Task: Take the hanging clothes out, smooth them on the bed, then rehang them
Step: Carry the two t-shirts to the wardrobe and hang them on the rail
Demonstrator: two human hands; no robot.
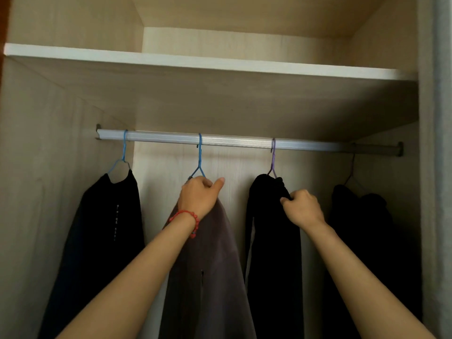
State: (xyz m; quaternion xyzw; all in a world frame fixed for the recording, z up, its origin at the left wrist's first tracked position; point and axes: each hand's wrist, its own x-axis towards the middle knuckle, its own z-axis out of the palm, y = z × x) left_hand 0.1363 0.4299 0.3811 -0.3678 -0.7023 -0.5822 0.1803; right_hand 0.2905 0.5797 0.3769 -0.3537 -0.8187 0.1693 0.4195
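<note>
Two bare forearms reach up into the wardrobe from below. The left hand (199, 195), a red bead bracelet (189, 220) on its wrist, is closed in a fist around the shoulder of a blue wire hanger (199, 157), right at the top of the grey-brown garment (210, 277) that hangs from it. The right hand (303, 207) is pinched shut on the upper fabric of the black garment (272, 241) next along, which hangs from a purple hanger (273, 157).

Both hooks sit over the metal rail (244, 141), so neither piece has been lifted off yet. Two more dark garments hang untouched: a black one on the far left (102, 228) on another blue hanger (123, 152), and another at the far right (362, 241) in shadow, its hanger barely visible.

From where I stand this looks like either end of the job: taking the clothes out or hanging them back. The bed is not in sight, and I cannot tell whether any piece has been smoothed. The shelf (195, 61) above the rail is bare where it shows.
</note>
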